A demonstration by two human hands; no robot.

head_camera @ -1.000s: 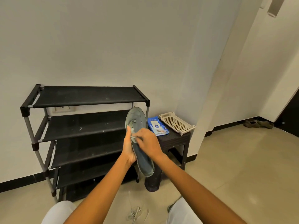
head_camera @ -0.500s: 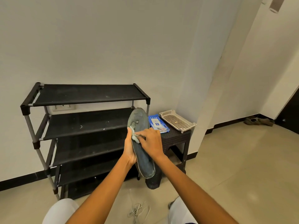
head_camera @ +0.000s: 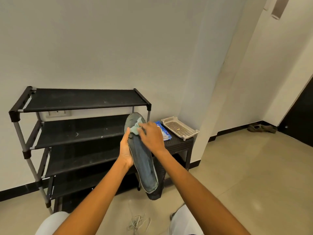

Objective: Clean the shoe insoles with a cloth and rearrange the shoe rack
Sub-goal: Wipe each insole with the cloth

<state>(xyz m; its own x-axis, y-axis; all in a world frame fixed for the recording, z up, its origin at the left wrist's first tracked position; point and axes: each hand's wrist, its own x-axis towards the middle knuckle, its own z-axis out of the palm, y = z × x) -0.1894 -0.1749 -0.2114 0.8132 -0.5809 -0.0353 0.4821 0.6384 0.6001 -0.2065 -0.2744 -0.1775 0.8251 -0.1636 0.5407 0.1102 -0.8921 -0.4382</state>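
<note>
Up in front of the person, the left hand grips a dark blue-grey insole along its left edge, thumb on the upper face and fingers hidden behind it. It is held nearly upright, toe end up and heel end down toward the knees. Over its toe end, the right hand presses a pale green cloth against the insole, fingers curled over the cloth and pinning it there; a corner of the cloth sticks out above the fingertips.

Behind the left hand stands a black shoe rack with fabric shelves, none carrying shoes, set against the wall. Just behind the right hand sits a small dark woven table carrying a blue packet of wipes, partly hidden by the right hand, and beside it a beige perforated plastic tray.

Below the hands, between the knees, a tangle of pale shoelaces lies on the tiled floor. Far off to the right of the right hand, a pair of brownish shoes rests by the wall near a dark door
</note>
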